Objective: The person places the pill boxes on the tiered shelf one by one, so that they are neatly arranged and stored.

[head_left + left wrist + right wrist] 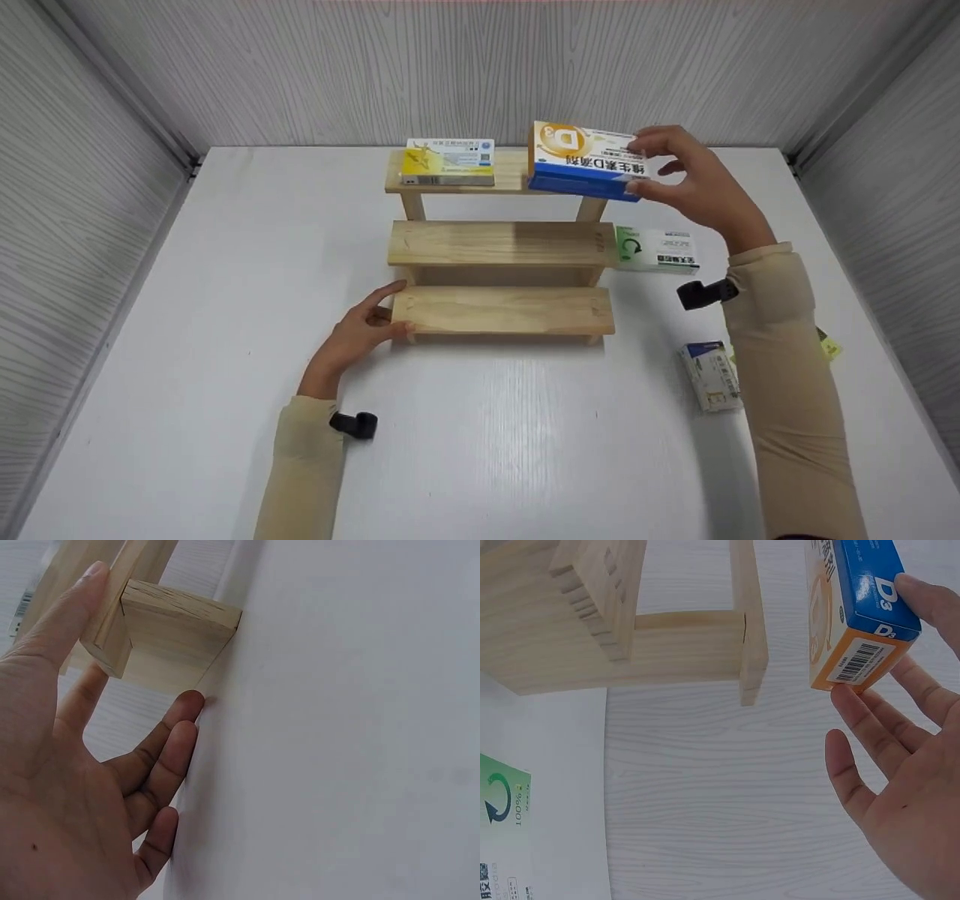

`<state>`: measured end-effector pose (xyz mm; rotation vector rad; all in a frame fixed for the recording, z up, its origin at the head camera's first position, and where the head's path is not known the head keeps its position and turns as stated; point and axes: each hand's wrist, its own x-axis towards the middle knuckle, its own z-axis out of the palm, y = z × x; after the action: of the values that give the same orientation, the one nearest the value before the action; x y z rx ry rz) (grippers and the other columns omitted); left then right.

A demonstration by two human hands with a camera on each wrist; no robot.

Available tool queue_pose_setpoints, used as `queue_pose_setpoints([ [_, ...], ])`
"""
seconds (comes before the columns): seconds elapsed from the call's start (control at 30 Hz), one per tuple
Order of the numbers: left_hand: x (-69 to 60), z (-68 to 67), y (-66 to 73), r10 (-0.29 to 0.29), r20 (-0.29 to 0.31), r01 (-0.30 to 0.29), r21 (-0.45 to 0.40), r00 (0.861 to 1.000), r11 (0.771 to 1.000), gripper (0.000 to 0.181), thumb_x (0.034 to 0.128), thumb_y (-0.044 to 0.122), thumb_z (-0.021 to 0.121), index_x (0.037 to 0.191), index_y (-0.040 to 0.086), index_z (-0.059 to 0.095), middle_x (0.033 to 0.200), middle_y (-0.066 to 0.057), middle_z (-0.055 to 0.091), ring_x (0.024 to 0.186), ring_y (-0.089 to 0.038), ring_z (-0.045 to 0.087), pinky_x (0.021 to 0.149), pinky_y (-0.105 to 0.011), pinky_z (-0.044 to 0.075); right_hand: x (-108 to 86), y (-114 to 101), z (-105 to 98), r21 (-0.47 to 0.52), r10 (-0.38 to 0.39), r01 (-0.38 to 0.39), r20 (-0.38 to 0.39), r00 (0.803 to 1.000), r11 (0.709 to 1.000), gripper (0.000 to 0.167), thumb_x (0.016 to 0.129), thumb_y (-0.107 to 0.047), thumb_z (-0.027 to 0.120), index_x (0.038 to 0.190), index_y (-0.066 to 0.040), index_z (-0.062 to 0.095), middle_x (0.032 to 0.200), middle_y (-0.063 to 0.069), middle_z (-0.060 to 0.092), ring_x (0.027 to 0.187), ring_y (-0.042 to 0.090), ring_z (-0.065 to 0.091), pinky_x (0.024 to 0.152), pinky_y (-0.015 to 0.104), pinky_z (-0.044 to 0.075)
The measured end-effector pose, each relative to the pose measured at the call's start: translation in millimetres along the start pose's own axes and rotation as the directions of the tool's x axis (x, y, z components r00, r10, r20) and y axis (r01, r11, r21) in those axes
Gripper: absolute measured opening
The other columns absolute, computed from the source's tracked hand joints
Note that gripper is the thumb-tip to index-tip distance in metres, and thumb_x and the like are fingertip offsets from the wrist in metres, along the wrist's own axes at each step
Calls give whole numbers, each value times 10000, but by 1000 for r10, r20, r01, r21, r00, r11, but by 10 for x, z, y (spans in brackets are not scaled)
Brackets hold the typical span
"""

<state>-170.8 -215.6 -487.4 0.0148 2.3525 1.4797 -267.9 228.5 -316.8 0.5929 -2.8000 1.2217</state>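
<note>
Left hand (357, 339): pinching the wooden rack (495, 244), front-left corner.
Right hand (691, 177): gripping the vitamin D3 box (581, 159) by one end, probably safest.
Box: hovering above top shelf (511, 172), right edge; likely feeling light, stiff.

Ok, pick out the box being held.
The blue, white and orange D3 box, pinched in the right hand; no hand touches any other visible box.

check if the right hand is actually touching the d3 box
Touching. The head view shows the right hand pinching the D3 box near one end, with the thumb against its blue side.
</note>
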Motion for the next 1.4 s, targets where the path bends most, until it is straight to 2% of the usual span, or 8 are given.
queue_pose_setpoints([
  [0.23,-1,-5,6,-4,1,4,-3,1000,1000,737,855,338,731,1487,360,352,1209,-188,591,1021,-247,538,829,-327,380,190,-33,160,-6,20,-20,36,999,1000,482,884,-222,701,1329,-125,541,1475,36,413,1284,261,439,980,454,341],
  [0.5,-20,2,20,26,-10,-26,2,1000,1000,731,833,380,748,1468,364,387,1183,-171,609,1045,-249,560,869,-330,390,343,0,252,-6,54,-54,47,997,999,472,900,-243,677,1332,-119,535,1496,19,388,1286,237,429,957,399,324],
  [0.67,-14,1,2,27,-9,-27,2,1000,1000,723,840,366,743,1468,366,384,1183,-176,608,1045,-252,554,860,-331,391,395,30,282,14,71,-72,55,996,997,488,900,-259,676,1342,-118,525,1503,23,383,1297,239,414,1006,457,327],
  [0.83,-3,-4,4,10,0,-10,-3,1000,1000,733,848,345,739,1479,362,366,1211,-181,588,1069,-252,537,866,-325,382,418,50,295,44,82,-85,66,994,995,497,903,-253,672,1353,-118,508,1510,23,374,1304,240,408,1019,479,320],
  [1.0,-49,-8,116,-18,6,18,-11,1000,1000,739,858,281,735,1494,305,359,1218,-205,575,1060,-265,530,862,-334,383,411,44,280,50,83,-87,73,994,995,513,900,-239,672,1368,-114,501,1541,37,331,1338,269,394,1039,482,307],
  [1.07,-61,-7,145,-12,6,12,-5,1000,1000,737,860,274,732,1497,278,362,1207,-211,577,1045,-267,533,852,-335,390,399,37,268,42,90,-94,73,993,995,549,899,-253,677,1394,-123,479,1567,44,286,1367,285,378,1067,491,296],
  [1.23,-23,3,59,10,-10,-9,14,1000,1000,738,836,370,746,1477,342,381,1190,-179,589,1030,-242,538,846,-322,391,334,39,215,24,110,-111,47,993,994,664,888,-308,698,1458,-158,395,1594,29,225,1398,280,361,1102,487,288],
  [1.4,-13,8,12,0,-7,0,-4,1000,1000,752,841,360,744,1485,363,355,1224,-180,583,1034,-235,538,853,-323,384,268,85,134,31,107,-108,28,994,994,690,887,-311,700,1474,-173,365,1574,23,267,1394,279,363,1095,490,285],
])
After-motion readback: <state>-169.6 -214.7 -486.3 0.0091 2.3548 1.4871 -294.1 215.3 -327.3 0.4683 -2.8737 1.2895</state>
